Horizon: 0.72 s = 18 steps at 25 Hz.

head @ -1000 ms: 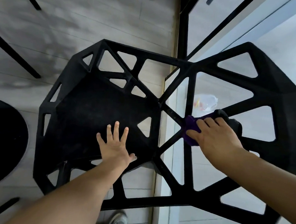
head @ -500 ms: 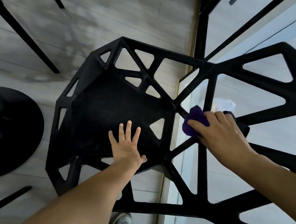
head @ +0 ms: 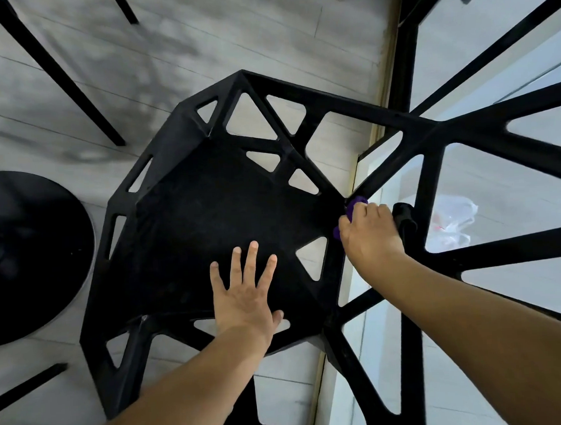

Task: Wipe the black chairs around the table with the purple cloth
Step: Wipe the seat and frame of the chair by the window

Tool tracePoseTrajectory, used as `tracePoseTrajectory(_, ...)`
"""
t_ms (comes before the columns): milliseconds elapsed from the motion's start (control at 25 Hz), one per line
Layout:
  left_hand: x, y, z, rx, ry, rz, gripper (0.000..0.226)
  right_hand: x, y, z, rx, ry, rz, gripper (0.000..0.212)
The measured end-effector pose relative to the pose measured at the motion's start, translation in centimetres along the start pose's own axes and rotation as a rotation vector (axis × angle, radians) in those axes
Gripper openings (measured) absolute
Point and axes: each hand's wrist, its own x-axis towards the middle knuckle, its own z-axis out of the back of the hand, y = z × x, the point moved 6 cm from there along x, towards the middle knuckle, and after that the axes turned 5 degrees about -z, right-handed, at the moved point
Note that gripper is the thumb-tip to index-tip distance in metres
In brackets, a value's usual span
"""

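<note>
- Wiping was under way on one black chair (head: 208, 216). My right hand (head: 371, 236) was bunched around the purple cloth (head: 354, 206), fingers curled on it, pressing it where the seat's edge meets the backrest struts (head: 431, 133).
- Only small tufts of cloth showed, poking out past the curled fingers and at the hand's inner side. The rest was hidden under the palm.
- My left hand (head: 244, 295) lay flat on the seat, fingers straight and spread, holding nothing, well apart from the gripping hand. I judged it was steadying the chair.
- I couldn't tell how much was already done. The seat showed faint mottling and no wet streaks, so I guessed much of this chair was left, including the struts beyond the grip.
- The chair looked matte black, hard and faceted, with triangular cut-outs all over it. That meant many narrow bars and corners to work round.
- Far from the grip I saw only thin black legs (head: 74, 93), so any other chairs' state was unknown to me.
</note>
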Motion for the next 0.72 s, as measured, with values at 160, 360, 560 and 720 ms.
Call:
tracePoseTrajectory(160,-0.1,-0.1,-0.1,0.0,-0.003,0.0,0.095,1.0,0.9,-0.1,0.007,-0.017,-0.041,0.032)
tracePoseTrajectory(360,-0.3,-0.3,0.0,0.015,0.009,-0.003,0.094,1.0,0.9,0.2,0.089,-0.16,0.032,0.042)
tracePoseTrajectory(560,-0.1,-0.2,-0.1,0.024,0.029,-0.001,0.093,3.4,0.6,-0.4,0.204,-0.157,0.055,0.059)
tracePoseTrajectory(720,-0.1,-0.1,-0.1,0.007,0.03,0.001,0.093,3.3,0.8,0.1,0.159,-0.111,0.055,0.057)
